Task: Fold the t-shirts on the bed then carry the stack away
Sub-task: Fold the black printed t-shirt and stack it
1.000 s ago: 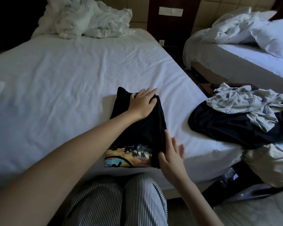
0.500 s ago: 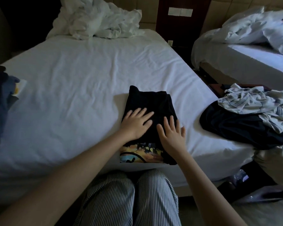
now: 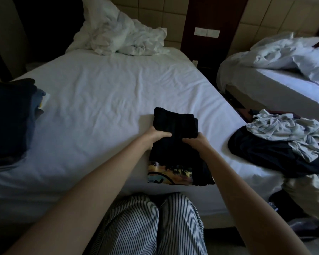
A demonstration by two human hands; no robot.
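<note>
Nearest: your knees in striped trousers point(image 3: 149, 227) are sitting just below the near edge of the bed point(image 3: 99, 107), and both forearms are reaching out over its white sheet.

Near right part of the bed: the black t-shirt point(image 3: 175, 157) is lying folded into a narrow strip, with its colourful print showing at the near end.
- Your left hand point(image 3: 157, 135) is gripping the strip's left edge about midway, fingers curled onto the cloth.
- Your right hand point(image 3: 196, 141) is clamping the opposite edge the same way.
- The hands are sitting close together, not touching.

Left edge of the bed: a stack of dark folded clothes point(image 3: 7, 116) is resting there.

Right corner: a loose pile of clothes point(image 3: 276, 148) is lying with a pale garment on top of a dark one.

Farther off: crumpled white bedding point(image 3: 122, 37) is heaping at the head of the bed.

Far right: a second bed point(image 3: 284, 83) is carrying more rumpled bedding.
</note>
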